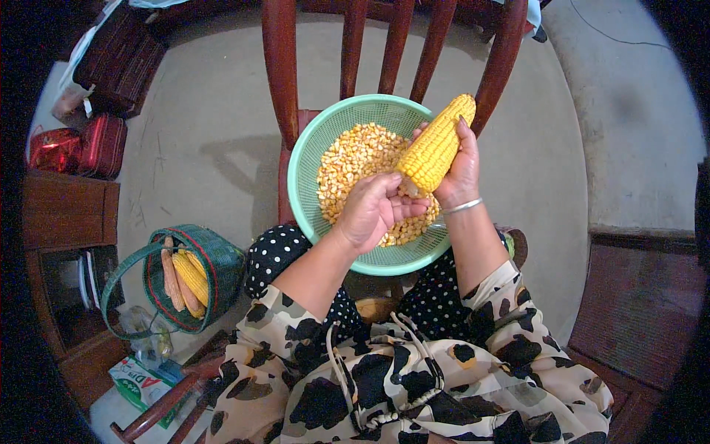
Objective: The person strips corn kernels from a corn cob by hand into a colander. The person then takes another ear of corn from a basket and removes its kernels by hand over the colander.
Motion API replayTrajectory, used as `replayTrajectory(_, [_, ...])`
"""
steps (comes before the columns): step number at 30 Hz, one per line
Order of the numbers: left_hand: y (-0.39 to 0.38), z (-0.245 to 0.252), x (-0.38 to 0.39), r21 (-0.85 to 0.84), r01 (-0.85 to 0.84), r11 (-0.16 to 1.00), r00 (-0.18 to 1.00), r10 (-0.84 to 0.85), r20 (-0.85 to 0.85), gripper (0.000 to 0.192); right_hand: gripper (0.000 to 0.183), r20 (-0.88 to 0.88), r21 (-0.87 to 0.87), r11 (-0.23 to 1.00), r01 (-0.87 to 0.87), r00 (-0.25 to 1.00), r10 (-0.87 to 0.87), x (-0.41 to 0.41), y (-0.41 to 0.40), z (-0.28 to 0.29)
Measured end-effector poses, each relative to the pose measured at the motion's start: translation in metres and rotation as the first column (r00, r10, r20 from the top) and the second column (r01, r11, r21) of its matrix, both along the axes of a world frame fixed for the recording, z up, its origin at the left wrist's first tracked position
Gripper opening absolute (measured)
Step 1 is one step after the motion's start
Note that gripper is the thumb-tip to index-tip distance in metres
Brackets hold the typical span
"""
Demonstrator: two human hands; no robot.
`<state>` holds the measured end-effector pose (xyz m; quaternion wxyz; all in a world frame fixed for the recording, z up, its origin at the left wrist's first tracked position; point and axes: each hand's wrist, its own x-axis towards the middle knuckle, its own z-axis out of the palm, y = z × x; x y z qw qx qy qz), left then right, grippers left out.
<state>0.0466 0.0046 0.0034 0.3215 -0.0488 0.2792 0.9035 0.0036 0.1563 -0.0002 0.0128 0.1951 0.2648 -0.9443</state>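
Note:
My right hand (465, 166) grips a yellow ear of corn (437, 147), thumb on its upper side. The ear is tilted, with its tip up to the right and its butt end down to the left. At that butt end is my left hand (373, 211), its thumb against the lowest kernels and its fingers curled beneath. Most of the ear still carries kernels in rows. Both hands are above a green plastic mesh basket (302, 205), which holds a heap of loose corn kernels (355, 158). My hands and the ear hide part of the heap.
The basket rests on a red wooden chair (280, 83) before my knees. On the left, a green woven handled basket (227, 261) holds yellow ears and bare cobs (172, 277). Beyond it stand a wooden cabinet (72, 211) and a printed carton (141, 383). A wooden piece of furniture (638, 311) is at right.

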Motion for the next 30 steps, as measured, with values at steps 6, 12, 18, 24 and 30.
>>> replayTrajectory(6, [0.0, -0.003, -0.001, -0.019, 0.008, 1.0, 1.0, -0.008, 0.009, 0.034, 0.04, 0.004, 0.029, 1.0, 0.013, 1.0, -0.013, 0.001, -0.003, 0.002])
replayTrajectory(12, [-0.001, -0.005, -0.004, 0.005, 0.015, 1.0, 0.998, -0.015, 0.065, 0.037, 0.033, -0.048, 0.136, 0.991, -0.006, 0.999, 0.013, 0.001, -0.006, -0.001])
replayTrajectory(18, [-0.003, -0.006, -0.003, -0.17, 0.079, 0.982, 0.997, -0.078, 0.01, 0.042, 0.029, -0.074, 0.185, 0.983, 0.009, 0.997, 0.005, 0.002, -0.011, 0.001])
replayTrajectory(24, [-0.001, -0.008, -0.003, -0.054, 0.012, 0.998, 0.983, -0.002, 0.185, 0.027, 0.036, -0.087, 0.259, 0.966, -0.008, 0.996, 0.032, 0.002, -0.011, 0.001])
replayTrajectory(30, [-0.003, 0.015, -0.004, -0.181, 0.042, 0.983, 0.999, -0.04, 0.014, 0.031, 0.041, -0.011, 0.029, 0.999, -0.022, 1.0, 0.022, 0.001, -0.006, 0.002])
